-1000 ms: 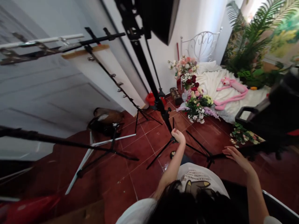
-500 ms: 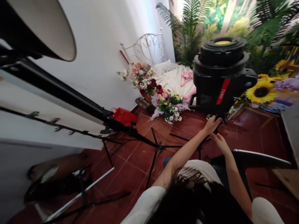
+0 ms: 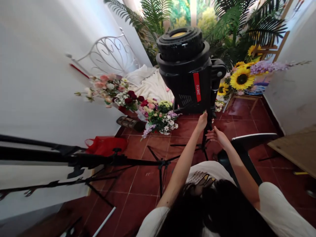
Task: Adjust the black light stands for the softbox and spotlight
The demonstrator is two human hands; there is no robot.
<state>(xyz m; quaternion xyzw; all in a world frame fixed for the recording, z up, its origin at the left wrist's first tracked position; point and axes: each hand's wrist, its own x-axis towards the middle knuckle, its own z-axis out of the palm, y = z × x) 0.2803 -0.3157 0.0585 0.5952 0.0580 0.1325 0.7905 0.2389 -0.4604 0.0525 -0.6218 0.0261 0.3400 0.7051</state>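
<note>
A black studio light (image 3: 184, 75) with a red label stands upright on a black light stand (image 3: 204, 136) in front of me. My left hand (image 3: 202, 121) is closed round the top of the stand, just under the lamp body; part of its fingers is hidden. To its right and a little lower, my right hand (image 3: 218, 136) reaches toward the pole from the other side. Its fingers are spread beside the pole, and nothing shows in them.
Bunches of artificial flowers (image 3: 160, 115) and a white metal bed frame (image 3: 108, 54) are beyond. Another stand (image 3: 98, 159) crosses the left side, near a red bag (image 3: 106, 145). A black chair (image 3: 244, 158) is at right, sunflowers (image 3: 242, 79) behind.
The view has swung to the right, so the lamp and flowers lie further left. The large lampshade at the upper left is out of view. My right hand's fingers have opened beside the pole.
</note>
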